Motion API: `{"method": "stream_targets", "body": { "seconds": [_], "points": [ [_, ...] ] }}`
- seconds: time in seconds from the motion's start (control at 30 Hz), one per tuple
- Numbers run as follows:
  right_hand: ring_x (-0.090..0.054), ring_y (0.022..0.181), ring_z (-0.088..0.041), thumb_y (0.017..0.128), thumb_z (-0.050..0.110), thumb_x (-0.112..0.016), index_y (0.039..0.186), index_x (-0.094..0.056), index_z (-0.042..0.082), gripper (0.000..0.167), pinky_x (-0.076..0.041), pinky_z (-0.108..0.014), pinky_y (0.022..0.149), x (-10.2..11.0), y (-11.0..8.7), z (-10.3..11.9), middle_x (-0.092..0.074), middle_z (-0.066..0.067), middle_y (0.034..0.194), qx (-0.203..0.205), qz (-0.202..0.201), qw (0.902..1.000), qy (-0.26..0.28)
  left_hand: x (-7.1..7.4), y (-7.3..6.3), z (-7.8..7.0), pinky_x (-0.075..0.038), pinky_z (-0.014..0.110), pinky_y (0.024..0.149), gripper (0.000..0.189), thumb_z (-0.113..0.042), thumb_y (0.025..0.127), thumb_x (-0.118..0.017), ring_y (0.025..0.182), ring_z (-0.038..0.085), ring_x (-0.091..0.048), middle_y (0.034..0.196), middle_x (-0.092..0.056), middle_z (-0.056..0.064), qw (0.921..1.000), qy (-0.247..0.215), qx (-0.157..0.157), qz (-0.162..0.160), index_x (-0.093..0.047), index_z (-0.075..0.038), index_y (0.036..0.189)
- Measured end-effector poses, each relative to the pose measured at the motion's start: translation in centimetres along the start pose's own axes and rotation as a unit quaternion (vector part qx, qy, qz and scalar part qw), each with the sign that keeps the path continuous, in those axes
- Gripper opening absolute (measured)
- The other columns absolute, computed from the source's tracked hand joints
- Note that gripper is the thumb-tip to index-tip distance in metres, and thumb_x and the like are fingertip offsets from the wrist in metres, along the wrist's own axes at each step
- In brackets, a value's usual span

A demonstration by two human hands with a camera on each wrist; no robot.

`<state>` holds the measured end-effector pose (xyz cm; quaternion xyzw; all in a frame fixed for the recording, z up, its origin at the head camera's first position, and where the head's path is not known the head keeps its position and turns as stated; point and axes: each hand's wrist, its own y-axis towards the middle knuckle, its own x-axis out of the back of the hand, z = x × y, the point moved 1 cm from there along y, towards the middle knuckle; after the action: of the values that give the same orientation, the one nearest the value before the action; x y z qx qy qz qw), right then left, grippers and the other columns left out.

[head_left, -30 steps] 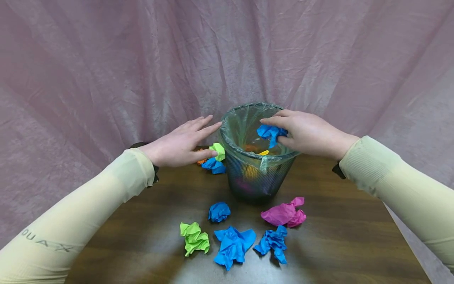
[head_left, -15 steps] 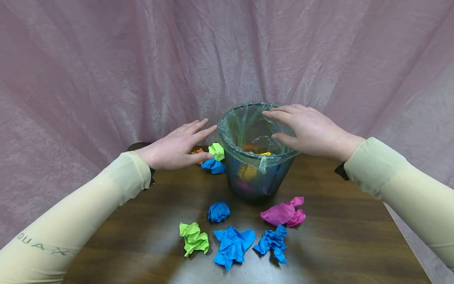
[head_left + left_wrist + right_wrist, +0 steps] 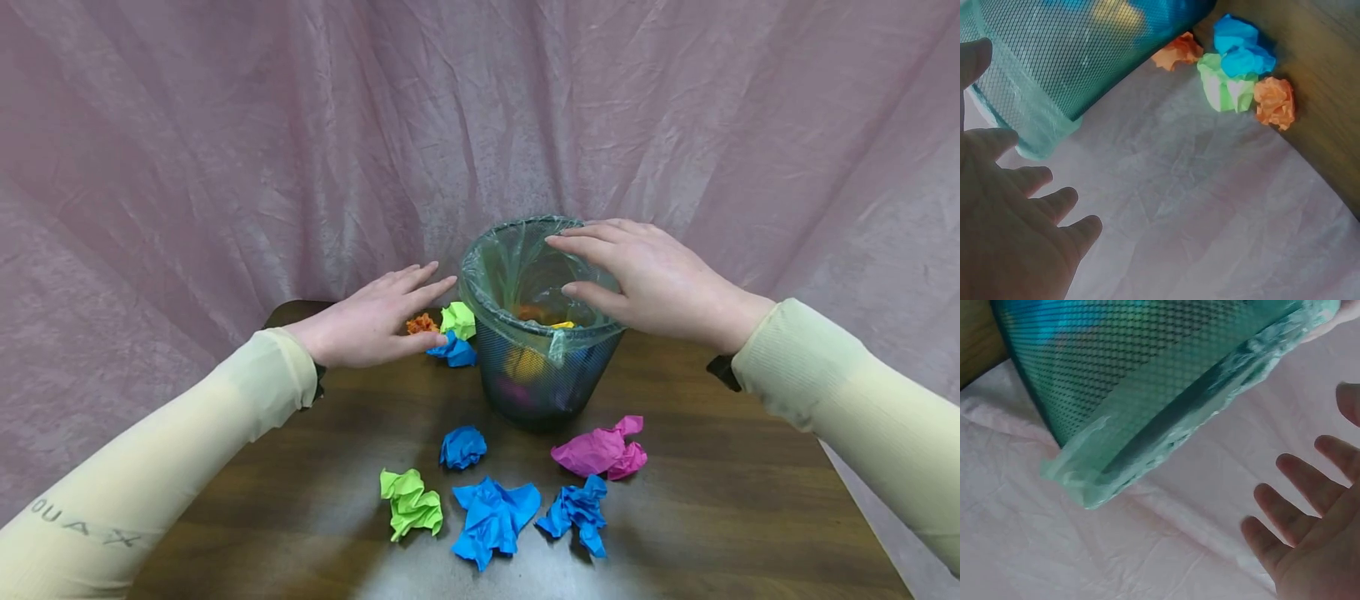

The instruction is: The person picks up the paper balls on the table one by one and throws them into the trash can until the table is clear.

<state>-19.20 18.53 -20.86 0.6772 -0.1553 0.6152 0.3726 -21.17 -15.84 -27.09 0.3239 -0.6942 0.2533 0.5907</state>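
A dark mesh wastebasket (image 3: 551,375) with a thin green plastic liner stands on the table; orange and yellow crumpled paper shows inside. Above its right rim my right hand (image 3: 660,279) hovers with fingers extended, holding nothing. To the basket's left, my left hand (image 3: 371,321) hangs in the air, fingers spread. Just beyond its thumb lie a blue paper ball (image 3: 455,350), a light green paper ball (image 3: 458,320) and an orange paper ball (image 3: 422,324). In the left wrist view another orange paper ball (image 3: 1177,51) lies against the basket.
In front of the basket lie a blue paper ball (image 3: 462,448), a green crumpled paper (image 3: 411,504), a large blue crumpled paper (image 3: 495,518), another blue crumpled paper (image 3: 576,512) and a pink crumpled paper (image 3: 600,452). A pink curtain (image 3: 480,108) hangs behind the wooden table (image 3: 720,517).
My right hand has let go of a blue crumpled paper over the basket, and its fingers have straightened. The left hand has drifted slightly left and down.
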Motion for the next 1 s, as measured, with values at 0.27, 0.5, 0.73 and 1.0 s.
{"method": "stream_targets", "body": {
  "seconds": [0.27,0.5,0.73,1.0],
  "points": [
    [-0.042,0.143,-0.033,0.097,0.031,-0.072,0.146,-0.058,0.012,0.054,-0.024,-0.048,0.121,0.3,-1.0,3.4,-0.058,-0.009,0.146,0.110,-0.072,0.9911,0.021,-2.2,-2.0,-0.6,-0.013,0.054,0.123,0.084,-0.061,0.098,-0.057,0.156,0.033,-0.011,0.170,-0.015,0.011,0.9995,0.004,-0.026,0.018,-0.025,-0.020,0.164],
    [-0.041,0.145,-0.033,0.099,0.031,-0.070,0.146,-0.058,0.009,0.053,-0.025,-0.048,0.121,-0.6,-1.8,7.2,-0.057,-0.010,0.147,0.213,-0.081,0.9729,0.041,-5.1,-4.4,-1.1,-0.017,0.056,0.122,0.082,-0.061,0.099,-0.057,0.154,0.035,-0.018,0.169,-0.018,0.012,0.9985,0.000,-0.047,0.027,-0.027,-0.021,0.164],
    [-0.040,0.146,-0.031,0.096,0.030,-0.073,0.144,-0.059,0.011,0.053,-0.030,-0.046,0.119,-2.8,-2.9,10.5,-0.057,-0.009,0.147,0.292,-0.066,0.9531,0.043,-9.0,-6.4,-0.8,-0.021,0.061,0.119,0.080,-0.061,0.099,-0.056,0.152,0.040,-0.021,0.168,-0.021,0.012,0.9960,-0.031,-0.049,0.068,-0.030,-0.021,0.163],
    [-0.034,0.149,-0.027,0.099,0.038,-0.069,0.149,-0.055,0.016,0.057,-0.027,-0.043,0.121,-8.0,-4.6,11.5,-0.052,-0.004,0.152,0.290,0.018,0.9557,0.047,-12.4,-8.6,-1.5,-0.020,0.058,0.121,0.082,-0.060,0.097,-0.061,0.153,0.035,-0.020,0.169,-0.020,0.007,0.9922,-0.050,-0.038,0.107,-0.030,-0.023,0.163]
  ]
}}
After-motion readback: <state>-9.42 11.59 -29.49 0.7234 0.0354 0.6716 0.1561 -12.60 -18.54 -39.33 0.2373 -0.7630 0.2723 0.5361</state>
